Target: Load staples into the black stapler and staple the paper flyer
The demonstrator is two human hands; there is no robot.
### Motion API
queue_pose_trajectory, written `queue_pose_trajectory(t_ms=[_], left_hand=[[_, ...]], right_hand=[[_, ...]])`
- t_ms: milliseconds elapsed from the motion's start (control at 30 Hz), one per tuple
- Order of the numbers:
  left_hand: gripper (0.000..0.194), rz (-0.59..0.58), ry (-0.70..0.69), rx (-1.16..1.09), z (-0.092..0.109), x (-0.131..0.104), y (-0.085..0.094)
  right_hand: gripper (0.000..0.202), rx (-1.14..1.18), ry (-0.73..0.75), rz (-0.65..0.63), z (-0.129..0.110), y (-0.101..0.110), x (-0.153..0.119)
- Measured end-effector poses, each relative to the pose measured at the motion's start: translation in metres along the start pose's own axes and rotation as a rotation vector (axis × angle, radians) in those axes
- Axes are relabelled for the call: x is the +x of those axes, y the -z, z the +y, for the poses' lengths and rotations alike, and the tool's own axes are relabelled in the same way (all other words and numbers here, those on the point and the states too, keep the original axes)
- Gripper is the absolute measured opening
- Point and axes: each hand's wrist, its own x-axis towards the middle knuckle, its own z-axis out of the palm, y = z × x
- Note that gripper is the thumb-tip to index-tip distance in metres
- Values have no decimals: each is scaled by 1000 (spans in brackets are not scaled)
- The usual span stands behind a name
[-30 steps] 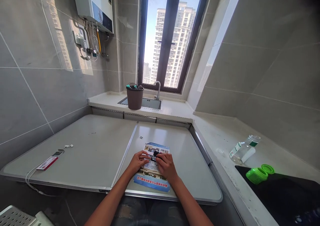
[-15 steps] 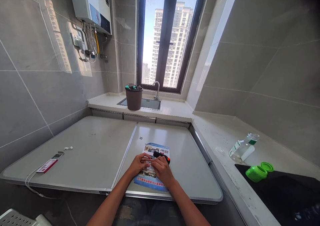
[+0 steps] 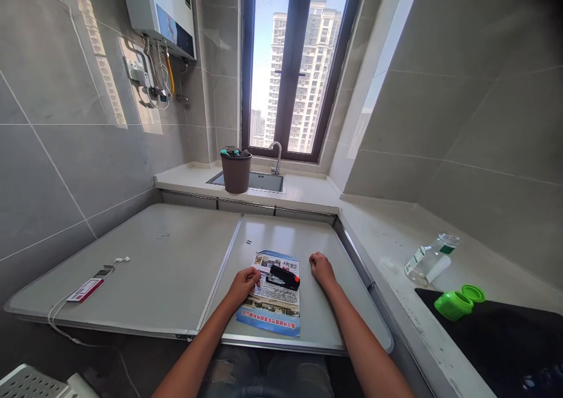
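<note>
A black stapler with an orange-red end lies across a printed flyer on the folding table. My left hand rests at the flyer's left side, its thumb and fingers pinching a thin metal part that sticks out of the stapler's left end. To the right of the flyer, my right hand is apart from the stapler, low over the tabletop. Its fingers are curled in, and whatever they may hold is hidden. Small staple strips lie beyond the flyer.
The folding table has a metal seam. On its left lies a red-and-white box with a white cable. A brown bin stands by the sink. The right counter holds a glass jar and an open green container.
My right hand has left the stapler and moved right, over the bare tabletop. The stapler is now uncovered. My left hand stays near its left end.
</note>
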Motion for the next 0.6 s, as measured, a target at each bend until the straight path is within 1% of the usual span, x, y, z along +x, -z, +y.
queue_pose_trajectory(t_ms=[100, 233, 300, 367, 433, 500, 567, 600], left_hand=[[54, -5, -3, 8, -5, 1, 1], [53, 16, -11, 32, -8, 2, 2], [54, 25, -20, 57, -7, 2, 2], [54, 42, -25, 85, -6, 1, 1], [52, 108, -35, 123, -4, 0, 1], [50, 225, -60, 218, 1, 4, 2], [46, 342, -109, 379, 8, 14, 7], [43, 371, -140, 477, 12, 23, 10]], right_hand=[[28, -4, 9, -8, -6, -4, 5], [39, -26, 11, 33, -13, -6, -6], [37, -79, -14, 50, -18, -6, -17], [29, -160, -59, 34, -23, -5, -30], [24, -227, -89, -3, -28, -5, -41], [23, -251, -84, -33, -33, -4, -49], [22, -246, -62, -52, -35, -4, -54], [21, -240, -55, -54, -36, -3, -55]])
